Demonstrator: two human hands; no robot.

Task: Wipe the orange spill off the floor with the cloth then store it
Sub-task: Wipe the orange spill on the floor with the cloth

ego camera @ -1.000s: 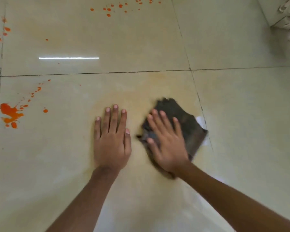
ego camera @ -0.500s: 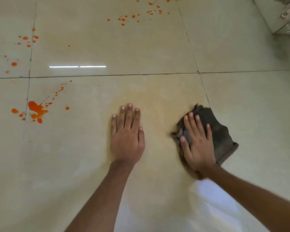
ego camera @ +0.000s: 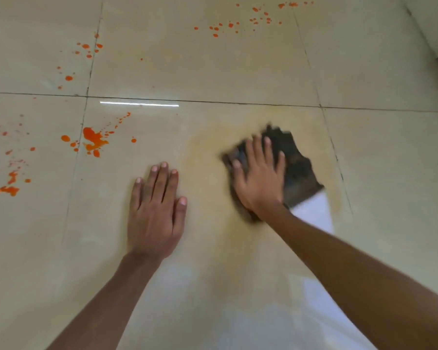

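The cloth (ego camera: 299, 170) is a dark, crumpled, soft fabric lying on the floor (ego camera: 377, 160) right of centre, its edges blurred. The right hand (ego camera: 259, 178) presses down on it with fingers straight and spread, gripping nothing; a flat palm probably spreads wiping pressure across the fabric. The left hand (ego camera: 154, 213) lies flat on bare tile just beside it, fingers straight, apparently as a brace. A pale yellowish smear (ego camera: 202, 147) surrounds the cloth. The orange spill (ego camera: 94, 141) lies in blots and droplets well to the left and on the far tiles. The tiles are glossy beige with thin dark joints.
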